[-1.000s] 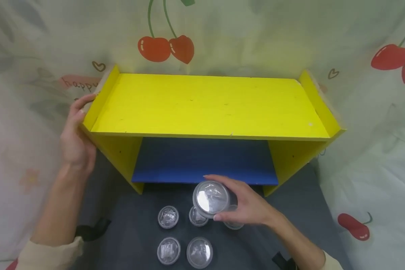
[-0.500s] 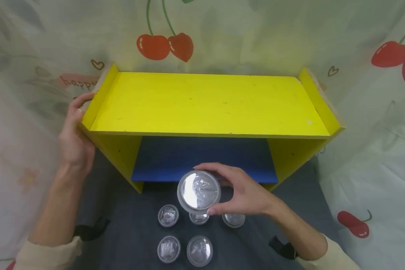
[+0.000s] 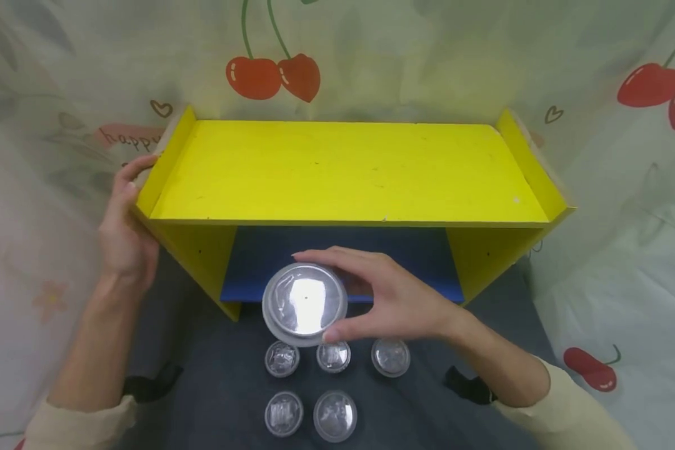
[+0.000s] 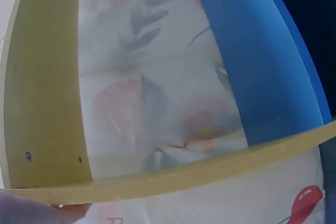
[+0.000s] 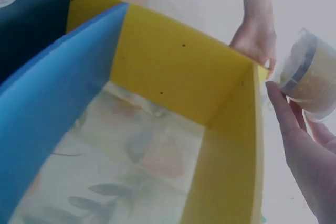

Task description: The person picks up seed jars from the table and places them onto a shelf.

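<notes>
A clear round plastic jar [image 3: 284, 300] is in my right hand [image 3: 399, 303], pinched between thumb and fingers, its lid facing the head camera. In the right wrist view the jar [image 5: 320, 77] shows a dark band and pale contents. It is held up in front of a yellow shelf unit [image 3: 343, 175], overlapping its blue lower board [image 3: 275, 250] in the head view. My left hand [image 3: 126, 231] grips the unit's left side panel near the top front corner. In the left wrist view only part of that hand [image 4: 47, 208] shows below the panel.
Several similar lidded jars [image 3: 335, 416] stand in two rows on the dark grey surface [image 3: 214, 387] before the unit. Patterned sheeting [image 3: 416, 69] with cherries hangs behind and at both sides. Black straps, one by the left forearm [image 3: 154, 378], lie near both wrists.
My right hand has raised the jar and carried it leftward and closer to the camera, uncovering the right jar of the back row. The left hand stays on the panel.
</notes>
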`<state>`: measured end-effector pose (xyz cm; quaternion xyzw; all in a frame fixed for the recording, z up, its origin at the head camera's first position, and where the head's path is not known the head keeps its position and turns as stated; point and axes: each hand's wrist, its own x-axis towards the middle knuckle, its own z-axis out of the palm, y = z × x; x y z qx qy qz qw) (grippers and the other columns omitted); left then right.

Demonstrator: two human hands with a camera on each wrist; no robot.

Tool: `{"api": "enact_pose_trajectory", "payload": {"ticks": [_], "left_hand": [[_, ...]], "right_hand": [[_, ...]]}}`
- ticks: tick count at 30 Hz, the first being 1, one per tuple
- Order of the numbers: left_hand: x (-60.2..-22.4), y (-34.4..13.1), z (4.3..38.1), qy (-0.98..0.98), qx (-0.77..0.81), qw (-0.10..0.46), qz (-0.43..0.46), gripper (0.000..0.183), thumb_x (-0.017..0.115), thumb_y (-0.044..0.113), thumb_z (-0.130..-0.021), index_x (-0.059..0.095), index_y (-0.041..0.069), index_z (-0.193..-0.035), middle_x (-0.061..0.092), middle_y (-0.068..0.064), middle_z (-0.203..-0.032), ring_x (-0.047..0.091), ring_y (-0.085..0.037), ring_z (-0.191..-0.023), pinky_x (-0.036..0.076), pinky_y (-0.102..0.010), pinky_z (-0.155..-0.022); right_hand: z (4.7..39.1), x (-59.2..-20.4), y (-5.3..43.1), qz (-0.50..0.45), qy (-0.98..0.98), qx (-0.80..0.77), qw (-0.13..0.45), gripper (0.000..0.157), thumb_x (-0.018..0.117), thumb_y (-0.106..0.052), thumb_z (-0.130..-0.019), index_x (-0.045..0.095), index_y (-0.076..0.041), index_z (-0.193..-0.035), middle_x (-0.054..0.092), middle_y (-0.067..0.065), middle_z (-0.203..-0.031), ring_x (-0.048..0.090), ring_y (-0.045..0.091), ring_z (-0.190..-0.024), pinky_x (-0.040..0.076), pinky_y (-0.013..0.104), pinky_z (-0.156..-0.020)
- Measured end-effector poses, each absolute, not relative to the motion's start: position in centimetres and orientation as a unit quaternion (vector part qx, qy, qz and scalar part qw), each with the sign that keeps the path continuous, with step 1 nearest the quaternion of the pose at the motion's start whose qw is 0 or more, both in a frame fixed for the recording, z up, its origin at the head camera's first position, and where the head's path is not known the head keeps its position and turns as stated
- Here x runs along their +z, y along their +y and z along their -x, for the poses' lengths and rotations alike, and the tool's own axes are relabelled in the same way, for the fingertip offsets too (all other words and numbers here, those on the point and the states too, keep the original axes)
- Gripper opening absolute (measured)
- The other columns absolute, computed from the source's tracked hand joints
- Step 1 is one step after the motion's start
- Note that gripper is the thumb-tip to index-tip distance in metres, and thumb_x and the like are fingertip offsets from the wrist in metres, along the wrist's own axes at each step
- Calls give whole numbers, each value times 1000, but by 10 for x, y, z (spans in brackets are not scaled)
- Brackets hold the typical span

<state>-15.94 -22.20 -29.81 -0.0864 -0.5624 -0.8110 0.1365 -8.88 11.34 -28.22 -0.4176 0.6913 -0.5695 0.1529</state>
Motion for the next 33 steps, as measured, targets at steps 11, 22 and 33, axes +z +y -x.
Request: {"api": "enact_pose_trajectory", "payload": {"ticks": [11, 22, 33], "left_hand": [[-297, -223, 158, -545, -824, 122, 95, 41, 36, 25, -102, 49, 13, -139, 50, -15, -123, 52, -21, -95, 45, -28, -81], [-299, -222, 158, -561, -813, 126, 89, 43, 35, 25, -103, 48, 13, -141, 43, -16, -135, 49, -23, -101, 44, -28, -81], [-299, -224, 158, -555, -817, 130, 89, 43, 37, 26, -102, 48, 12, -142, 48, -16, -128, 50, -21, -93, 46, -26, -76]], "right_hand": [[106, -255, 105, 428, 682, -573, 155, 82, 80, 2, -79, 40, -4, -150, 55, 4, -139, 58, 20, -118, 49, 39, -100], [126, -239, 100, 404, 719, -551, 129, 80, 78, -4, -84, 37, -9, -153, 55, 2, -141, 58, 17, -121, 46, 36, -103], [147, -230, 80, 369, 720, -578, 106, 73, 75, -5, -86, 40, -5, -150, 53, 5, -141, 54, 18, -124, 47, 33, -102]]}}
